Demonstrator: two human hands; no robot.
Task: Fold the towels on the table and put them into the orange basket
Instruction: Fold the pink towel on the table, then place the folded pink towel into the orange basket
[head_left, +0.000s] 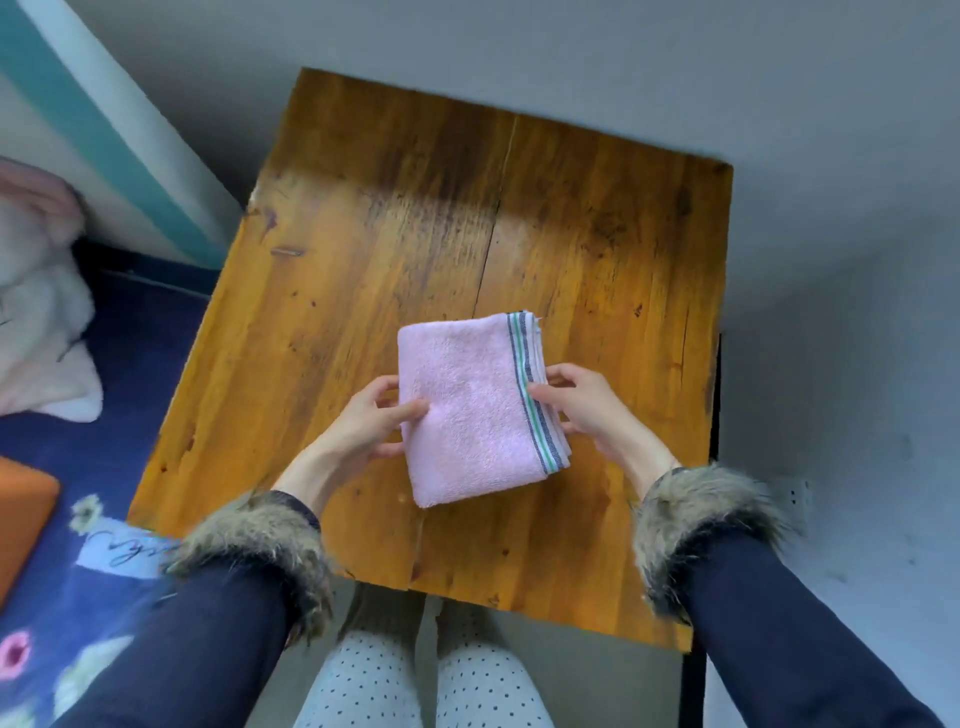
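The folded pink terry towel with green and grey edge stripes (475, 405) sits above the near middle of the worn brown wooden table (395, 249), held between your hands. Your left hand (371, 421) pinches its left edge, thumb on top; your right hand (582, 402) grips the striped right edge. An orange basket corner (23, 512) shows at near left on the dark blue floral fabric (124, 358), with a heap of white and pink cloth (36, 312) farther left.

Home bedroom: floral bedding (78, 597), wooden table (415, 234).
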